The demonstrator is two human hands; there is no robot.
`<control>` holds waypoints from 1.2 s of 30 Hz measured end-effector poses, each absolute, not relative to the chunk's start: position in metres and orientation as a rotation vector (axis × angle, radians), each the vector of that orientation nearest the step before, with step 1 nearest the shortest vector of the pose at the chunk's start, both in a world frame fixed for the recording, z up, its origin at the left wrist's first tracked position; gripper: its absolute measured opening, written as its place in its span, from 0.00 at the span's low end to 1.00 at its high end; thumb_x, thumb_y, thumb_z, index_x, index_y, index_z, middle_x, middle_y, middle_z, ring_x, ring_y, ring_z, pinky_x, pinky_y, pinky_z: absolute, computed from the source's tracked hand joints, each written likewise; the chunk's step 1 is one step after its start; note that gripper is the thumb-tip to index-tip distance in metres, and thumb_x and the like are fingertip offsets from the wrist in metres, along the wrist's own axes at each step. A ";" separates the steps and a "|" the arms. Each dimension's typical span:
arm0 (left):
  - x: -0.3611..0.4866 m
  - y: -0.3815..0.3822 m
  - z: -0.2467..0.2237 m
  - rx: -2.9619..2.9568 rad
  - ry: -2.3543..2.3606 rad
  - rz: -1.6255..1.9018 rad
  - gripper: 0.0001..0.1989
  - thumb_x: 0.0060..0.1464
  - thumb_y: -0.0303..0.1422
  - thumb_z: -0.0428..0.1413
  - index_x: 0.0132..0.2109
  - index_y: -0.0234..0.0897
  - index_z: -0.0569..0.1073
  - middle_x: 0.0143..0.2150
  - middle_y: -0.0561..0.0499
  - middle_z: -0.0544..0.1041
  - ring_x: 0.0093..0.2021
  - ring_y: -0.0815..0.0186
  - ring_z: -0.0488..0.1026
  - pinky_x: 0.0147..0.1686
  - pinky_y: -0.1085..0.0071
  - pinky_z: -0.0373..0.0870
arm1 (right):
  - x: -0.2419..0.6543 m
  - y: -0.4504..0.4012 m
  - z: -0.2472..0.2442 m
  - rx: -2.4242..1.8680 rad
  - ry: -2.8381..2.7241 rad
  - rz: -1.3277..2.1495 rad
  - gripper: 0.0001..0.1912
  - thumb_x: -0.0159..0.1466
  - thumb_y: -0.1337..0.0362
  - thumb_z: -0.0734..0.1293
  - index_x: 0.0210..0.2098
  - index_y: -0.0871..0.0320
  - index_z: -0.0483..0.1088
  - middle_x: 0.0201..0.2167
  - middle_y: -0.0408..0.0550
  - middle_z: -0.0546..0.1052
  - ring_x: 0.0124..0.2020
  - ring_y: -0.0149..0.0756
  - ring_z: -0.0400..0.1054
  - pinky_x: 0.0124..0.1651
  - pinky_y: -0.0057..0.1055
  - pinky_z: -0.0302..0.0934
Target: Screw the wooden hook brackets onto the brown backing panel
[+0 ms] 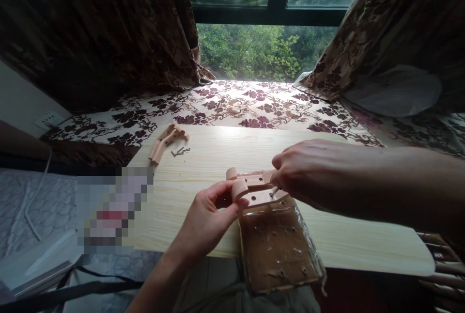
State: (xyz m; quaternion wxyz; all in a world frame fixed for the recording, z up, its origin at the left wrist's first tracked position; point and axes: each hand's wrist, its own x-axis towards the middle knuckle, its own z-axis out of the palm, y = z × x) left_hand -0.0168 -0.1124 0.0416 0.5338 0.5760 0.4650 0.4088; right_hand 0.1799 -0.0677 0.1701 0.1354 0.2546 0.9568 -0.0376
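Two pale wooden pieces with rounded ends and drilled holes lie side by side on a brown cardboard block wrapped in clear tape. My left hand grips the rounded end of the nearer wooden piece, thumb on the front and fingers behind. Beside it is the farther wooden piece, partly covered by my right hand. That hand is closed on a thin metal piece, whose end meets a hole in the nearer piece. Its upper part is hidden, so I cannot tell whether it is a screw or a tool.
More shaped wooden pieces lie at the board's far left, near several loose screws. The pale wooden board extends right. Behind it are a floral cloth, curtains and a window. A blurred patch covers the left edge.
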 end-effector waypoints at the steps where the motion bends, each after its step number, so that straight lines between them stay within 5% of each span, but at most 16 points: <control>1: -0.017 -0.112 0.041 1.373 1.109 0.971 0.12 0.53 0.34 0.61 0.44 0.36 0.77 0.41 0.49 0.80 0.44 0.61 0.75 0.45 0.69 0.70 | 0.179 -0.068 0.171 0.741 2.754 -0.118 0.11 0.59 0.77 0.61 0.23 0.59 0.66 0.19 0.39 0.64 0.18 0.26 0.51 0.22 0.28 0.43; 11: -0.018 -0.114 0.042 1.369 1.100 0.928 0.14 0.54 0.35 0.60 0.47 0.34 0.75 0.43 0.49 0.78 0.46 0.59 0.74 0.49 0.65 0.69 | 0.178 -0.068 0.165 0.715 2.733 -0.173 0.10 0.59 0.78 0.62 0.27 0.59 0.68 0.23 0.42 0.70 0.21 0.28 0.56 0.25 0.29 0.45; 19: -0.019 -0.122 0.029 1.630 1.201 0.983 0.01 0.56 0.30 0.57 0.37 0.38 0.73 0.37 0.54 0.75 0.42 0.65 0.73 0.43 0.73 0.67 | 0.176 -0.068 0.161 0.787 2.687 -0.145 0.11 0.55 0.79 0.63 0.27 0.57 0.71 0.24 0.43 0.71 0.20 0.29 0.58 0.22 0.30 0.43; 36: -0.022 -0.125 0.011 1.687 1.292 1.039 0.06 0.56 0.29 0.56 0.41 0.42 0.72 0.39 0.54 0.74 0.44 0.65 0.72 0.43 0.75 0.66 | 0.171 -0.070 0.154 0.789 2.807 -0.151 0.13 0.52 0.80 0.62 0.31 0.57 0.71 0.23 0.43 0.71 0.18 0.28 0.58 0.21 0.29 0.43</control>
